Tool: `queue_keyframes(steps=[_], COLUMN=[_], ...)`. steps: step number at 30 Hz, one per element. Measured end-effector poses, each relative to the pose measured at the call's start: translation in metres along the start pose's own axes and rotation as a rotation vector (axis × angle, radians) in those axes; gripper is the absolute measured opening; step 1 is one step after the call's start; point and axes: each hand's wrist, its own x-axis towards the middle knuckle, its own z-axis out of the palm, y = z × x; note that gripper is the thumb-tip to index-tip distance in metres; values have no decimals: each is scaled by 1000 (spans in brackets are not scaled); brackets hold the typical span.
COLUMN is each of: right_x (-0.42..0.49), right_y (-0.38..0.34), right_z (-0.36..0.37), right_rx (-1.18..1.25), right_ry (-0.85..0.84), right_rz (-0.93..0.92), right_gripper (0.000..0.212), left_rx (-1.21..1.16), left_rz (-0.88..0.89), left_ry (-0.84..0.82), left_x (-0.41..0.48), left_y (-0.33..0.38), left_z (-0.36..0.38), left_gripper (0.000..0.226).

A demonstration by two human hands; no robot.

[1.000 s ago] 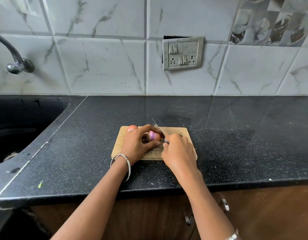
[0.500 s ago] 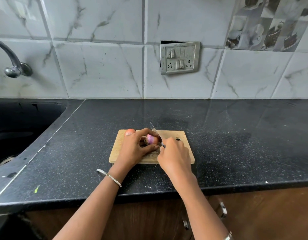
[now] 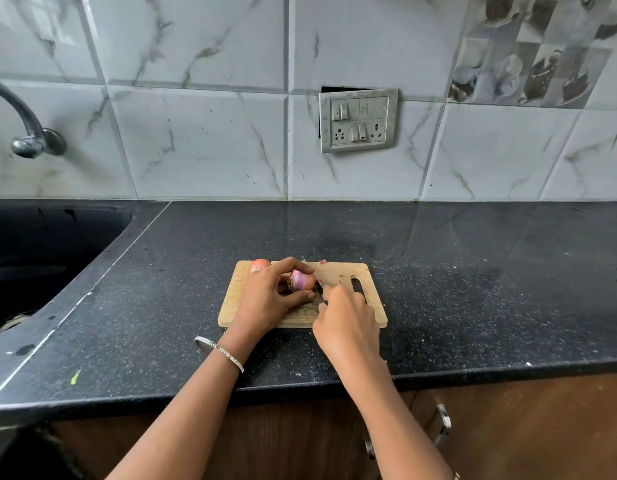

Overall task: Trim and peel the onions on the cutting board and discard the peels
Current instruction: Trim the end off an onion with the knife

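A small wooden cutting board (image 3: 371, 306) lies on the black counter. My left hand (image 3: 265, 299) grips a purple onion (image 3: 301, 280) between thumb and fingers, pressing it to the board. My right hand (image 3: 346, 323) holds a knife (image 3: 312, 271) by its handle; the blade stands against the onion's right end, its tip pointing away from me. A second, orange-skinned onion (image 3: 259, 265) sits at the board's far left corner, partly hidden behind my left hand. Tiny peel bits (image 3: 322, 261) lie near the board's far edge.
The black granite counter (image 3: 456, 271) runs from the tiled wall to its front edge. A dark sink (image 3: 33, 258) with a tap (image 3: 26, 140) is at the left. A switch plate (image 3: 357, 120) hangs on the wall. Cabinet handles (image 3: 443, 424) sit below the counter.
The camera view shifted slightly. The knife blade has come down lower beside the onion's right end, and small peel bits now lie on the board. My left hand keeps holding the onion.
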Motion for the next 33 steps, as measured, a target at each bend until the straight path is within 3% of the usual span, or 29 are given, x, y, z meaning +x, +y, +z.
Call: queue_keyframes(steps=[4,9,14,19,24,33], right_x=[0,31,63,72,73,53], right_y=[12,28,35,38,41,30], right_z=[1,-1,9,20,29,31], right_rx=[41,260,591,767,691,368], right_ry=[79,212,121,7,38,282], right_rz=[5,57,28,12,-35,-160], right_gripper=[22,18,45,27,41,28], left_rx=[28,33,-23,-4,15,35], left_rz=[41,51,19,52,48,23], left_ry=[6,-16,-41,-31,-63,-78], left_x=[-1,-1,-1,-2,-2,-2], left_y=[1,-1,-3,-2,-1,-4], left_z=[0,-2,-3,-3,-2,2], left_gripper=[37,46,57,50,49,47])
